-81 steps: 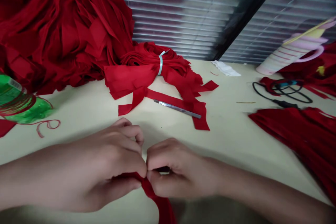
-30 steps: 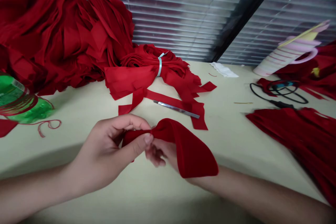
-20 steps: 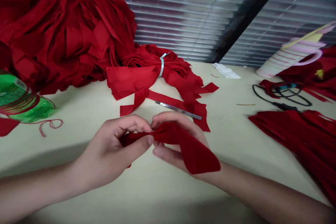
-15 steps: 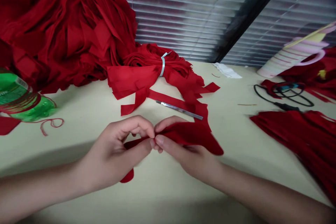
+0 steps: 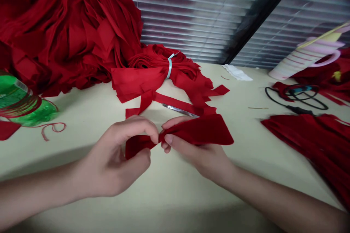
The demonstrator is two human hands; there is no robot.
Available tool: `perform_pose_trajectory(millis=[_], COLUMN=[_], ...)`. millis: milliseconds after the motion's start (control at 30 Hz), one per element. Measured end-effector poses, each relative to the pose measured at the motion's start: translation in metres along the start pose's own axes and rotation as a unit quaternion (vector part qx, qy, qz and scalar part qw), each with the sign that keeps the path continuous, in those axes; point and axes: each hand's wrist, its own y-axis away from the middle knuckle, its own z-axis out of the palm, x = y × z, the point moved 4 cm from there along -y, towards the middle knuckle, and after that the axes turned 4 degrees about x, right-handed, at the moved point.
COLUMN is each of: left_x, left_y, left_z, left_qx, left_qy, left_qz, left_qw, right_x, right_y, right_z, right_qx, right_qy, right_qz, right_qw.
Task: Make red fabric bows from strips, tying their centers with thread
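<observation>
Head view: the left side of the green plastic bottle (image 5: 41, 113), at 9 to 10 o'clock from the hands, is cut off by the frame, as are the large pile of red fabric strips (image 5: 60, 36) at 10 o'clock and the velvet stack (image 5: 308, 142) at 3 o'clock. The lower right end of a slim metal tool (image 5: 177, 109) at 12 o'clock is hidden, so its exact kind cannot be told. The striped cup (image 5: 295, 62) at 2 o'clock is blurred, and what sticks out of it runs past the edge.

White lettering on the bottle is partial and unreadable; beside it sits a pale, barcode-like patch.

The gathered red velvet strip (image 5: 206, 130) is held above the surface (image 5: 177, 196), near the middle of the view. The right hand (image 5: 203, 156) pinches its narrow waist between thumb and forefinger, the wider flap spreading toward 2 o'clock over that hand. The left hand (image 5: 117, 160) has thumb and forefinger parted, the forefinger tip at the waist; the other flap lies toward 9 o'clock, partly hidden in the palm. Whether its remaining fingers touch the cloth cannot be told.
</observation>
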Motion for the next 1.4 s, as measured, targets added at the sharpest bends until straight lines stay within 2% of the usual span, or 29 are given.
perform_pose_trajectory(millis=[100, 167, 233, 367, 467, 533, 633, 700, 767, 867, 967, 1067, 1200, 1300, 1400], left_x=[-0.006, -0.012, -0.016, -0.014, -0.012, -0.008, 0.000, 0.003, 0.002, -0.003, -0.009, -0.011, -0.010, -0.012, -0.019], left_y=[-0.004, -0.007, -0.009, -0.010, -0.006, -0.003, 0.003, 0.006, 0.006, 0.004, 0.001, -0.003, -0.007, -0.008, -0.009], left_z=[-0.004, -0.003, 0.001, 0.002, 0.001, 0.002, 0.005, 0.006, 0.006, 0.004, 0.002, -0.003, -0.010, -0.011, -0.009], left_qx=[0.018, 0.009, -0.015, -0.006, 0.004, 0.005, 0.009, 0.001, -0.013, -0.015, -0.012, -0.032, -0.125, -0.202, -0.235], left_qy=[0.041, 0.057, 0.061, 0.010, -0.094, -0.190, -0.318, -0.352, -0.344, -0.317, -0.339, -0.341, -0.217, -0.091, -0.017], left_qz=[-0.073, -0.138, -0.160, -0.091, -0.035, 0.031, 0.124, 0.144, 0.138, 0.111, 0.084, -0.008, -0.181, -0.237, -0.269], left_qw=[0.996, 0.989, 0.985, 0.996, 0.995, 0.981, 0.940, 0.925, 0.929, 0.942, 0.937, 0.939, 0.951, 0.946, 0.934], right_x=[-0.003, -0.004, -0.005, 0.000, 0.008, 0.013, 0.015, 0.013, 0.012, 0.010, 0.009, 0.007, 0.007, 0.010, 0.012], right_y=[0.001, 0.002, 0.002, 0.003, 0.006, 0.010, 0.013, 0.014, 0.014, 0.012, 0.009, 0.007, 0.006, 0.006, 0.007], right_z=[0.001, 0.001, 0.001, 0.001, 0.003, 0.005, 0.009, 0.011, 0.013, 0.012, 0.010, 0.008, 0.005, 0.005, 0.006], right_qx=[0.002, -0.001, -0.002, 0.005, 0.019, 0.031, 0.035, 0.006, -0.025, -0.036, -0.034, -0.022, -0.011, -0.027, -0.045], right_qy=[0.047, 0.064, 0.071, 0.066, 0.049, 0.046, 0.045, 0.035, 0.021, 0.002, -0.015, -0.023, -0.018, -0.029, -0.030], right_qz=[-0.023, -0.031, -0.028, 0.008, 0.045, 0.062, 0.058, 0.045, 0.036, 0.027, 0.031, 0.034, 0.051, 0.065, 0.069], right_qw=[0.999, 0.997, 0.997, 0.998, 0.998, 0.997, 0.997, 0.998, 0.999, 0.999, 0.999, 0.999, 0.998, 0.997, 0.996])
